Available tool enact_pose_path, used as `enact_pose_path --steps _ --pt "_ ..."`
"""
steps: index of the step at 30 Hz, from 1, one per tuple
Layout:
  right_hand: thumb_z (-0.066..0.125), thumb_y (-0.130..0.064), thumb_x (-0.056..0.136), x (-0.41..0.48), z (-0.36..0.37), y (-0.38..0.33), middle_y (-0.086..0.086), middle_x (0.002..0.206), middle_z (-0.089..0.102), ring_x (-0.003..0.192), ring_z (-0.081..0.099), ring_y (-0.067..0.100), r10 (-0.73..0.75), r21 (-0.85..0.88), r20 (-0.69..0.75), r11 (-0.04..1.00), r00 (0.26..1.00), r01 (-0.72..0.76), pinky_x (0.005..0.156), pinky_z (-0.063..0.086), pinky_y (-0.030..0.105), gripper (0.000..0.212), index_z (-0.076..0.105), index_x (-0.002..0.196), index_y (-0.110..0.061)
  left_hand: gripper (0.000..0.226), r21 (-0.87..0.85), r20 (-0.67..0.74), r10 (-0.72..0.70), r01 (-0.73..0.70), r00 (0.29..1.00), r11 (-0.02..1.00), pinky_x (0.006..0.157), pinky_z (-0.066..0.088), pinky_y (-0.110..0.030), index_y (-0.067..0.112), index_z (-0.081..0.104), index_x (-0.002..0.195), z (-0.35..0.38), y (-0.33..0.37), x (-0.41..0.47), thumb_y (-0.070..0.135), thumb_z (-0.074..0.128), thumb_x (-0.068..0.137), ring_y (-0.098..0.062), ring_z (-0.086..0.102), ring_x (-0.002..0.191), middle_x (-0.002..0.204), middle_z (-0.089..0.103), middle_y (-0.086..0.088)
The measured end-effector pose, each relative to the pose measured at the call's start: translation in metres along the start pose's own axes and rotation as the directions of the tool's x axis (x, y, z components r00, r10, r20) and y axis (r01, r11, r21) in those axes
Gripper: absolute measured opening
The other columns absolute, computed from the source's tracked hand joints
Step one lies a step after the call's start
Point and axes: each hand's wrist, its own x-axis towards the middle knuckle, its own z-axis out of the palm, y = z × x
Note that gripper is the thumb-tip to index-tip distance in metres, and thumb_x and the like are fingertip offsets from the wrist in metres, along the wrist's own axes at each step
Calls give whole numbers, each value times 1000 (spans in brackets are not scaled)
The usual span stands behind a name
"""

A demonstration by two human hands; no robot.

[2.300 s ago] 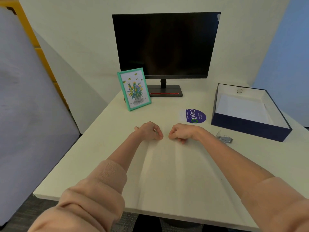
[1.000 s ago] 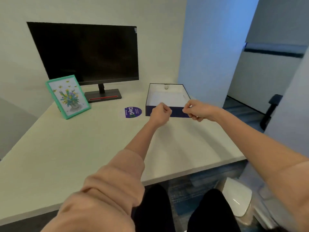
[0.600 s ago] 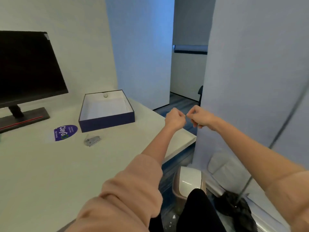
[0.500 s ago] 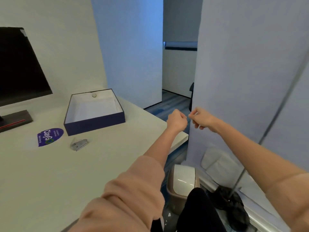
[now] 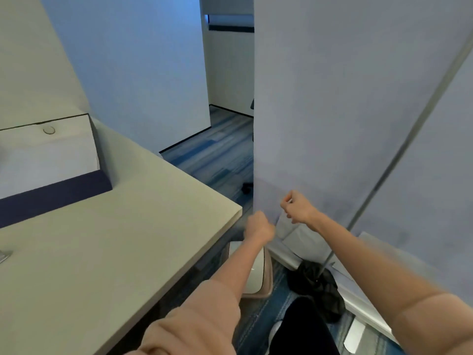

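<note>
Peach fabric is pushed up my forearm, and beyond it my left hand (image 5: 258,228) is curled into a fist, knuckles toward the camera, just past the worktop's corner. My right hand (image 5: 297,207) hangs just beside it and a little higher, thumb pressed against the bent forefinger as if pinching. Nothing shows in either hand; if a scrap is held there, it is too small for me to tell.

Below my left wrist stands the bin (image 5: 257,275), brown-walled with a white lid, on the blue carpet near the corner of the worktop (image 5: 115,239). The lid looks closed.

I judge the step to be bringing both hands down over that bin. To do it well I should lower them together until they are right above the lid and free one hand to open it. I should loosen the pinch only once the opening is under my fingers, since a light scrap would drift.

The grey partition (image 5: 332,124) is near my right knuckles and a black bag (image 5: 317,285) lies beside the bin, so the drop should go straight down. The navy box (image 5: 51,193) sits well apart on the worktop and needs no attention.
</note>
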Motion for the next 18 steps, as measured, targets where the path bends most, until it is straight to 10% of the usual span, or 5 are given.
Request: enact_pose_path --steps 14,18 --pt "51 -17 93 76 167 123 1 94 54 89 51 18 41 -268 458 959 888 94 75 39 27 6 46 90 -15 35 224 228 -289 239 930 945 98 44 -34 7 57 126 69 -146 97 18 42 96 -28 54 122 132 58 -11" --pt "51 -18 92 92 190 148 8 102 64 101 58 25 77 -329 470 940 880 94 75 38 27 5 47 88 -17 19 186 293 -272 224 917 957 81 36 -27 19 51 81 88 -161 114 15 43 98 -20 51 100 108 56 -7"
